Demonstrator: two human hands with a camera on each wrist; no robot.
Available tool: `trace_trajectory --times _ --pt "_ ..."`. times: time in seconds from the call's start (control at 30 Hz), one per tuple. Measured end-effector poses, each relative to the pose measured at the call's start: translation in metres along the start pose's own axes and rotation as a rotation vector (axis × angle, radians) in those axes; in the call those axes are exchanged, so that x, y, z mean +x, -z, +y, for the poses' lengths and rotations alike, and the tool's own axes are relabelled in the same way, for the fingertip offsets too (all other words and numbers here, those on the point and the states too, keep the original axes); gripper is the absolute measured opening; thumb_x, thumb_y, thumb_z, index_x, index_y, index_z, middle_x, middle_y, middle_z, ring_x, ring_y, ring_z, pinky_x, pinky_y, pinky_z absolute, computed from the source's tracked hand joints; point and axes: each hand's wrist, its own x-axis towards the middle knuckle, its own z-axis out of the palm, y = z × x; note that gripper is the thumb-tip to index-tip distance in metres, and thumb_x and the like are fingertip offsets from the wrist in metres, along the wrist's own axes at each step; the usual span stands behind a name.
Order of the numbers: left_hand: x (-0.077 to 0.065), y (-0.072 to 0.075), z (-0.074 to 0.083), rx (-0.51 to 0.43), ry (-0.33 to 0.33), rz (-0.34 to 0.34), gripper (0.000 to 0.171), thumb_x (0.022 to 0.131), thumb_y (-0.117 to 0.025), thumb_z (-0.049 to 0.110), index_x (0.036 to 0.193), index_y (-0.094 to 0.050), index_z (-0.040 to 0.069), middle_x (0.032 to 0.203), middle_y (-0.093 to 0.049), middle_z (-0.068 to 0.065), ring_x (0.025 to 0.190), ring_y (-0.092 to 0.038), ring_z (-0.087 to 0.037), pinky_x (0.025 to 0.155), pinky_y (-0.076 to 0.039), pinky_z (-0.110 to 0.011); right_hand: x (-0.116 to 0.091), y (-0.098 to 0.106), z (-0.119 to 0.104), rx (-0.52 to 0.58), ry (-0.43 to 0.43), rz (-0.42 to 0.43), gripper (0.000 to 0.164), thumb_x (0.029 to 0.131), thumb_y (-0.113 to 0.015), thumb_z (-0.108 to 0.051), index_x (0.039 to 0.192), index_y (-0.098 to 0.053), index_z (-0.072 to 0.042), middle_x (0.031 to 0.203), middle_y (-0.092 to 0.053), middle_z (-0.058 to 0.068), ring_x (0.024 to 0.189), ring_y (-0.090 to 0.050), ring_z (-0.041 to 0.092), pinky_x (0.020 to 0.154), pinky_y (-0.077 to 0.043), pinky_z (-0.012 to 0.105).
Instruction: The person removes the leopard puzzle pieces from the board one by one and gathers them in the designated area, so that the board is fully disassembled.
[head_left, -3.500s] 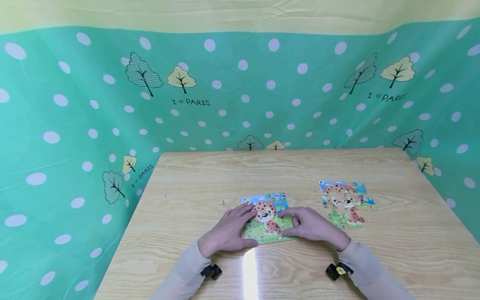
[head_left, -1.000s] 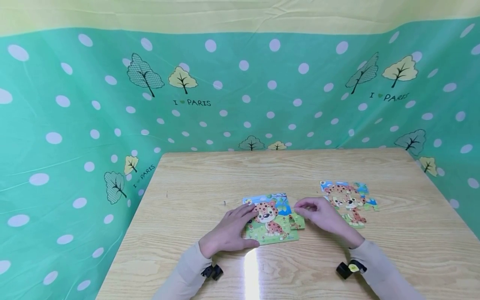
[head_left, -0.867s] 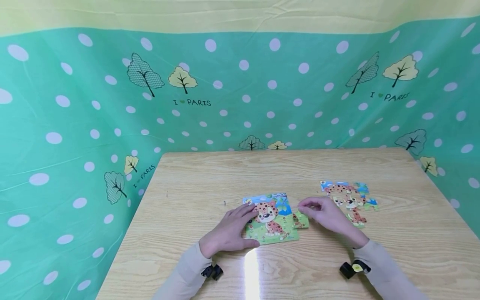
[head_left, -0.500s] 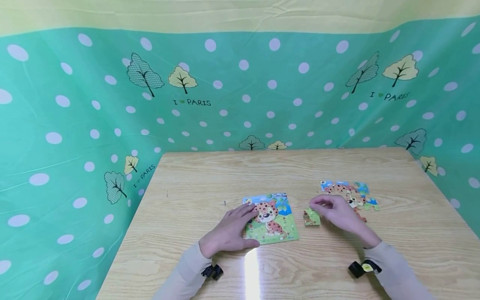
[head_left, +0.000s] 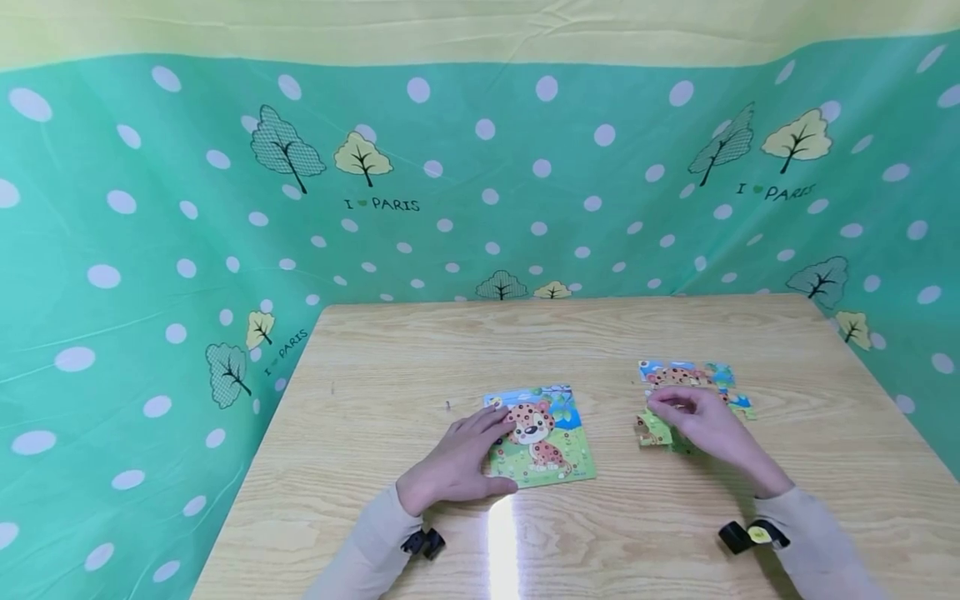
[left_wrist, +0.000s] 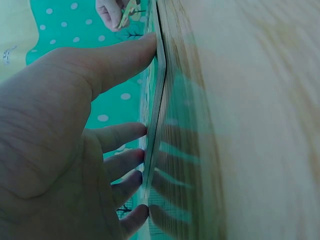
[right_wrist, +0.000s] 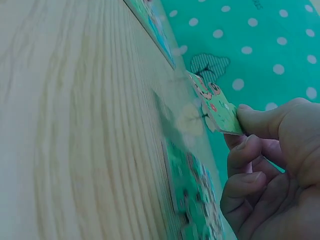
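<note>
A leopard jigsaw board (head_left: 543, 442) lies flat near the middle of the wooden table (head_left: 450, 350). My left hand (head_left: 497, 429) rests on its left part with the fingers laid out straight; in the left wrist view the fingertips (left_wrist: 135, 132) press the board (left_wrist: 159, 90). My right hand (head_left: 654, 407) pinches a green puzzle piece (head_left: 649, 431) just above the table, at the left edge of a group of loose pieces (head_left: 701, 379). In the right wrist view the thumb and fingers (right_wrist: 250, 120) hold that piece (right_wrist: 219, 109) tilted above the loose pieces (right_wrist: 192, 200).
Green polka-dot cloth (head_left: 480, 167) walls the table at the back and on both sides. A black wrist camera (head_left: 423, 543) sits on the left sleeve and another (head_left: 746, 536) on the right one. Bare wood stretches behind and left of the board.
My right hand has carried the green piece from the board's right edge rightward to the loose pieces. The left hand has stayed on the board.
</note>
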Motion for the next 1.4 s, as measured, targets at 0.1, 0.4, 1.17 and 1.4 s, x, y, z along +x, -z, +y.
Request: trace_trajectory --times 0.1,0.4,1.17,1.4 --pt "0.000 0.000 0.000 -0.003 -0.005 0.004 0.091 0.092 -0.077 0.055 0.164 -0.041 0.012 0.178 -0.027 -0.008 0.165 -0.022 -0.033 0.132 -0.024 -0.059 -0.004 0.007 0.005 -0.018 -0.017 0.008 0.035 0.108 -0.064 -0.035 0.124 -0.075 -0.006 0.112 -0.077 0.010 0.082 -0.063 0.007 0.066 -0.052 0.024" --pt "0.001 0.001 0.000 0.007 0.008 0.002 0.091 0.092 -0.077 0.054 0.165 -0.041 0.013 0.178 -0.025 -0.006 0.166 -0.021 -0.033 0.133 -0.023 -0.059 -0.017 0.030 0.024 -0.089 -0.061 0.036 0.041 0.107 -0.065 -0.040 0.127 -0.075 -0.005 0.119 -0.076 0.014 0.088 -0.062 -0.001 0.070 -0.053 0.022" --pt "-0.001 0.001 0.000 0.005 0.002 0.001 0.092 0.091 -0.078 0.054 0.164 -0.042 0.012 0.178 -0.026 -0.007 0.165 -0.021 -0.033 0.132 -0.023 -0.059 -0.037 0.076 0.080 -0.199 -0.194 0.071 0.058 0.111 -0.056 -0.043 0.134 -0.066 0.009 0.134 -0.065 0.038 0.114 -0.066 0.048 0.076 -0.054 0.032" --pt "0.000 0.000 0.001 0.002 0.013 -0.002 0.093 0.091 -0.078 0.055 0.165 -0.041 0.013 0.178 -0.024 -0.006 0.166 -0.020 -0.031 0.133 -0.022 -0.057 -0.035 0.074 0.083 -0.203 -0.221 0.086 0.060 0.111 -0.055 -0.043 0.132 -0.066 0.012 0.138 -0.060 0.042 0.125 -0.055 0.061 0.095 -0.049 0.070"
